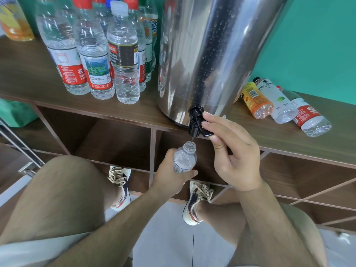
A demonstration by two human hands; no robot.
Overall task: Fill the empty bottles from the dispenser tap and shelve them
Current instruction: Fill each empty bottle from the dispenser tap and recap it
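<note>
Small clear bottle (185,158): uncapped, upright, mouth directly under the tap spout (193,132) and just clear of it. A thin stream runs from the spout into the neck. The fill level is hard to read through the plastic; it looks low.

Left hand (171,174): fingers wrapped round the bottle's lower body from behind, thumb across the front. Neck and shoulder stand free above the fingers.

Right hand (235,151): fingertips on top of the black tap lever (207,133), thumb under it, pinching it. The other fingers are loosely folded and touch nothing. The bottle mouth sits below and to the left of these fingertips, close but apart.

Step, as judged: filling, mid-pour. The next move calls for holding the mouth centred under the stream, watching the level rise, and releasing the lever before the neck floods. Then cap it, if a cap is to hand; none is seen.

Further out: steel dispenser (212,54), beaded with droplets, stands on the wooden shelf top (48,74) above both hands. Capped bottles (92,54) stand in a cluster up and left of the left fingers. Three empty bottles (283,105) lie on their sides right of the right fingers. Open cubbies (115,141) sit behind the bottle.
</note>
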